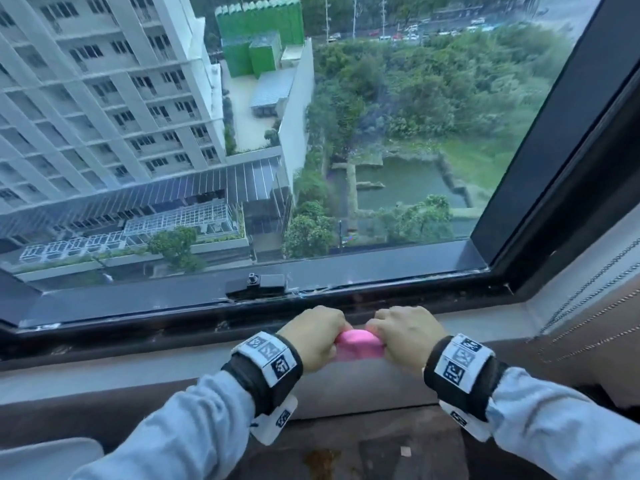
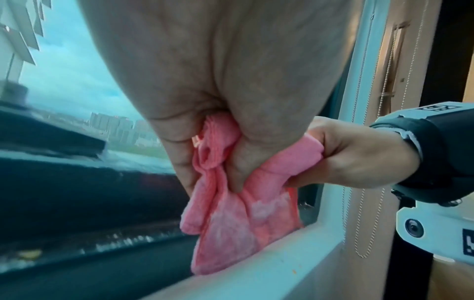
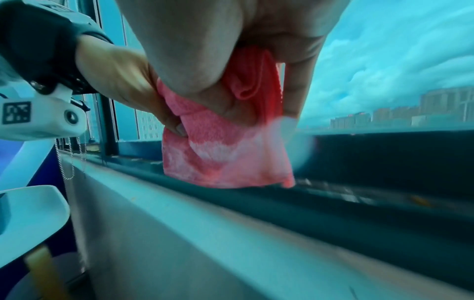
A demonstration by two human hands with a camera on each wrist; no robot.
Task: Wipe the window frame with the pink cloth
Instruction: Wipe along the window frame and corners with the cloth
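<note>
Two hands [image 1: 313, 336] [image 1: 408, 332], one pink cloth [image 1: 358, 344], one window frame [image 1: 138, 332], one latch [image 1: 258, 282].

Soft overcast daylight through the glass, wrist views blue-tinted and blurred, strong wide-angle edge distortion.

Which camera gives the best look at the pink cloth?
The left wrist view: the pink cloth hangs in full, folds and lower edge visible. The right wrist view shows it too, slightly blurred. The head view shows only a patch between both hands.
</note>
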